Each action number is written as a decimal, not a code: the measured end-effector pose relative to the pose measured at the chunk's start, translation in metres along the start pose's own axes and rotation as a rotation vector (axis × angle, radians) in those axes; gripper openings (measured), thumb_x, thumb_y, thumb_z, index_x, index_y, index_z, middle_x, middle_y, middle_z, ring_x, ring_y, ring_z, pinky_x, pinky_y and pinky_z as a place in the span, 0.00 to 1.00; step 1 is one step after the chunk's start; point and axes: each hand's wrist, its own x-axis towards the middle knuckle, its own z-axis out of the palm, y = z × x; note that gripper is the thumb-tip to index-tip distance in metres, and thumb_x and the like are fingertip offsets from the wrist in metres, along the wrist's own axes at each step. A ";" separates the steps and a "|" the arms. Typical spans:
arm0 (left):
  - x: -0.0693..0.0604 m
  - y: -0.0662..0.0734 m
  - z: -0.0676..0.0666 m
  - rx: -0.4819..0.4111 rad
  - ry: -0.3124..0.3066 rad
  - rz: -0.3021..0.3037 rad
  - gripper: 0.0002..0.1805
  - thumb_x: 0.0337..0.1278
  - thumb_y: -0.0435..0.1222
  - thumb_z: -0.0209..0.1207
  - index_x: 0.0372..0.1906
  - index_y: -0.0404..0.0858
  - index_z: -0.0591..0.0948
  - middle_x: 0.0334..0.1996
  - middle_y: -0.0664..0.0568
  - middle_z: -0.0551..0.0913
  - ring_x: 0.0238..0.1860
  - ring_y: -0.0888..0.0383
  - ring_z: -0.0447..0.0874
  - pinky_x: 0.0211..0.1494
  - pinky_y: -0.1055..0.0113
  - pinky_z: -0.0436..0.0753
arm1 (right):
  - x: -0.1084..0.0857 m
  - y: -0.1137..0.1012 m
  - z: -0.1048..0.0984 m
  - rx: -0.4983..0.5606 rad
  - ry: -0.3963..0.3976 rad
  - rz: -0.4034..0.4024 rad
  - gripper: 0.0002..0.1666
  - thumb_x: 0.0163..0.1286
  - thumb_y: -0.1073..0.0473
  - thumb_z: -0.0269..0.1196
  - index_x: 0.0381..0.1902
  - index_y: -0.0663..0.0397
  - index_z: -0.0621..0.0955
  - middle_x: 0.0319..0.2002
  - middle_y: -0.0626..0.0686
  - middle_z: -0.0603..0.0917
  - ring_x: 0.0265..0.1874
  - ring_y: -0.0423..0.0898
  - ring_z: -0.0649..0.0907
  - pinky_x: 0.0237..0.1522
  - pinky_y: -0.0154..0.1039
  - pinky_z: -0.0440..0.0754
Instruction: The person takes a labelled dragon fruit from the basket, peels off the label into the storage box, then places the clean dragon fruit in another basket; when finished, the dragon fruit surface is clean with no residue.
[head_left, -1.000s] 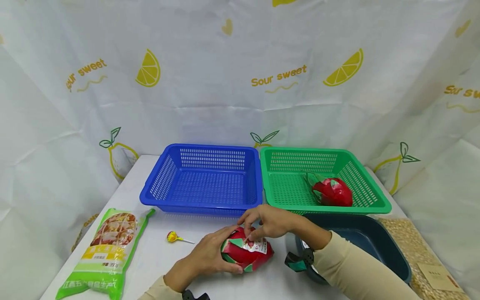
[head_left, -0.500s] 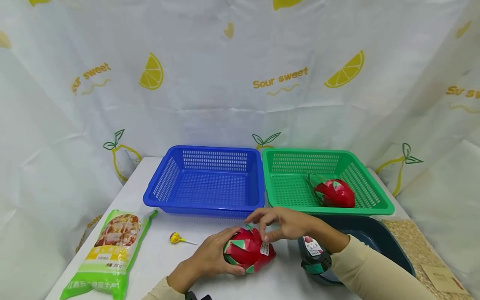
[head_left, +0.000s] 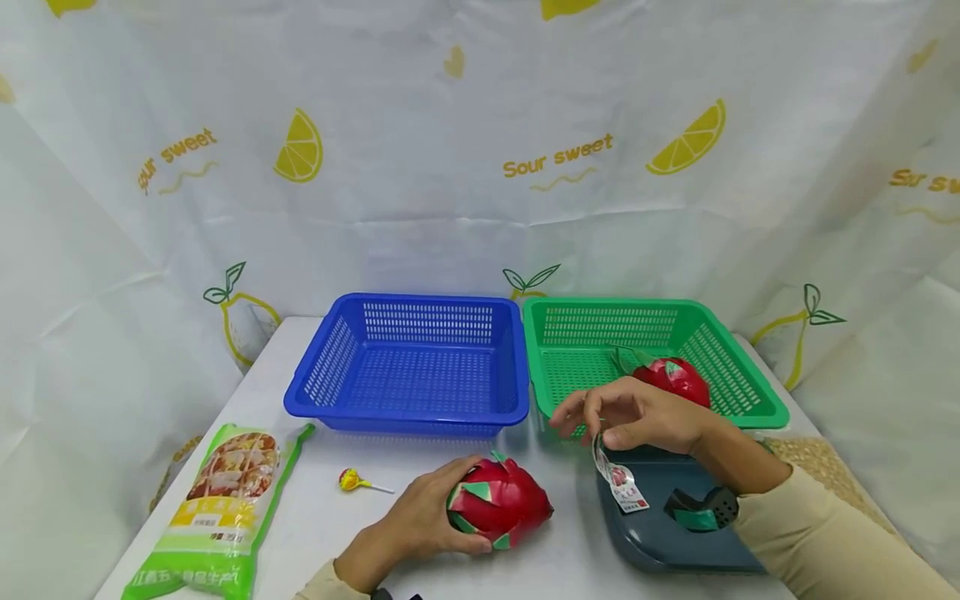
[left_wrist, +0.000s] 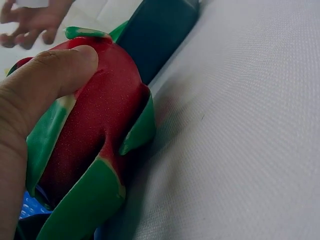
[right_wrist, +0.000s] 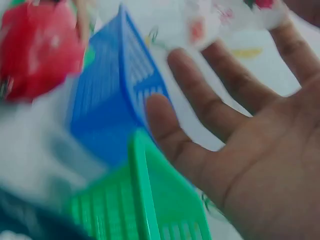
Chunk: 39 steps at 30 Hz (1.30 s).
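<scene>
My left hand (head_left: 420,517) grips a red dragon fruit (head_left: 513,504) with green scales, resting on the white table. Its thumb lies along the fruit in the left wrist view, where the fruit's surface (left_wrist: 107,95) looks smooth. My right hand (head_left: 648,417) pinches a white printed label (head_left: 600,457) over the left side of a dark blue basin (head_left: 682,537). A printed piece (head_left: 628,492) shows just below it; whether it belongs to the same label I cannot tell. A second dragon fruit (head_left: 682,379) lies in the green basket (head_left: 592,307), partly behind the right hand.
At the back left stands a blue basket (head_left: 420,417). A yellow-wrapped lollipop (head_left: 351,479) and a green food bag (head_left: 217,508) lie on the left. Beyond the basin, a tan woven mat (head_left: 813,462) is partly hidden by my right sleeve. A patterned white cloth hangs behind.
The right hand has peeled the label off the dragon fruit and carried it right, over the basin. The left hand still holds the fruit in about the same place.
</scene>
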 end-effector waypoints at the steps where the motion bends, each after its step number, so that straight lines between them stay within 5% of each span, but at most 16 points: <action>1: 0.000 0.001 0.000 -0.001 -0.001 -0.002 0.52 0.38 0.61 0.71 0.69 0.41 0.67 0.59 0.55 0.75 0.54 0.56 0.77 0.53 0.61 0.79 | -0.006 -0.002 -0.003 0.012 -0.022 0.018 0.04 0.68 0.72 0.53 0.39 0.64 0.75 0.59 0.75 0.68 0.59 0.71 0.68 0.56 0.61 0.71; 10: 0.002 0.003 -0.002 0.002 -0.020 -0.020 0.53 0.38 0.60 0.72 0.69 0.40 0.66 0.60 0.55 0.74 0.55 0.56 0.76 0.52 0.62 0.79 | -0.066 -0.008 -0.026 0.012 -0.043 0.414 0.10 0.68 0.61 0.58 0.40 0.64 0.75 0.59 0.71 0.71 0.60 0.66 0.70 0.56 0.54 0.73; 14: 0.002 0.004 -0.001 -0.003 -0.021 -0.019 0.53 0.38 0.60 0.71 0.69 0.40 0.66 0.60 0.55 0.74 0.55 0.56 0.76 0.53 0.62 0.78 | -0.089 0.002 -0.032 0.000 -0.043 0.493 0.11 0.66 0.61 0.57 0.41 0.65 0.74 0.58 0.70 0.72 0.60 0.62 0.70 0.54 0.51 0.75; 19: 0.002 0.004 0.000 -0.005 -0.021 -0.021 0.52 0.38 0.60 0.71 0.69 0.40 0.66 0.61 0.55 0.74 0.55 0.56 0.76 0.52 0.62 0.79 | -0.113 0.019 -0.034 -0.025 -0.035 0.526 0.13 0.62 0.62 0.58 0.42 0.65 0.75 0.55 0.71 0.74 0.56 0.60 0.74 0.50 0.48 0.78; 28: 0.001 0.004 -0.002 0.003 -0.018 -0.024 0.52 0.38 0.61 0.71 0.69 0.41 0.66 0.60 0.55 0.74 0.55 0.57 0.76 0.52 0.62 0.79 | -0.138 0.046 -0.037 -0.131 0.034 0.530 0.12 0.61 0.64 0.59 0.43 0.63 0.79 0.37 0.60 0.81 0.34 0.43 0.80 0.36 0.39 0.80; 39: 0.000 0.003 0.000 -0.008 -0.023 -0.043 0.52 0.38 0.59 0.72 0.69 0.41 0.66 0.60 0.56 0.74 0.55 0.57 0.76 0.52 0.63 0.79 | -0.149 0.069 -0.036 -0.278 0.064 0.468 0.15 0.59 0.69 0.59 0.46 0.60 0.78 0.40 0.60 0.80 0.34 0.50 0.78 0.32 0.38 0.77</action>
